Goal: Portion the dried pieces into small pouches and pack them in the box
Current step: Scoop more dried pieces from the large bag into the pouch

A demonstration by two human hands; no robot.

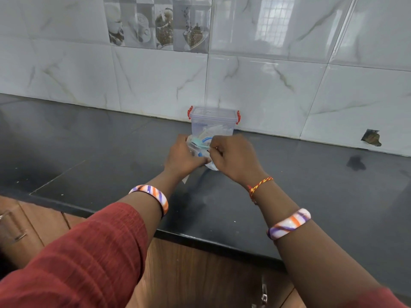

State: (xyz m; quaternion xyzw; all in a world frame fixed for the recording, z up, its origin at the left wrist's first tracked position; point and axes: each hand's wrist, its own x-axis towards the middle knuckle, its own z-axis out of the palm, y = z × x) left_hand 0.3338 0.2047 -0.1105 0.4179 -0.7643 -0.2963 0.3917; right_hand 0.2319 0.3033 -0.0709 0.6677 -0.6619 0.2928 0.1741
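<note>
Your marble-patterned tiled wall fills the upper half of the view, and a band of printed cup-and-coffee-bean tiles sits high on it, above and to the left of the box. Below the wall runs your black stone countertop, with wood-grain cabinet fronts under its front edge, nearer to you than the box. The clear plastic box stands on the countertop right against the foot of the wall; its clear lid is on, with a red latch at each end, and pale plastic shapes show through its side, though you cannot tell exactly what they are. Your two forearms reach toward the box, the left one in a dark red sleeve. Your left hand and your right hand meet just in front of the box, both with fingers curled around a small bunch of clear plastic pouches with blue and teal edging, held between them above the countertop; the pouches overlap the lower front of the box in this view, so you cannot tell whether they touch it. What the pouches contain is hidden by your fingers. A striped orange, purple and white bangle sits on your left forearm and a matching bangle on your right, both nearer to you than the box. A red-and-yellow thread circles your right wrist. Far to the right of the box, a small broken hole marks the wall just above the countertop.
</note>
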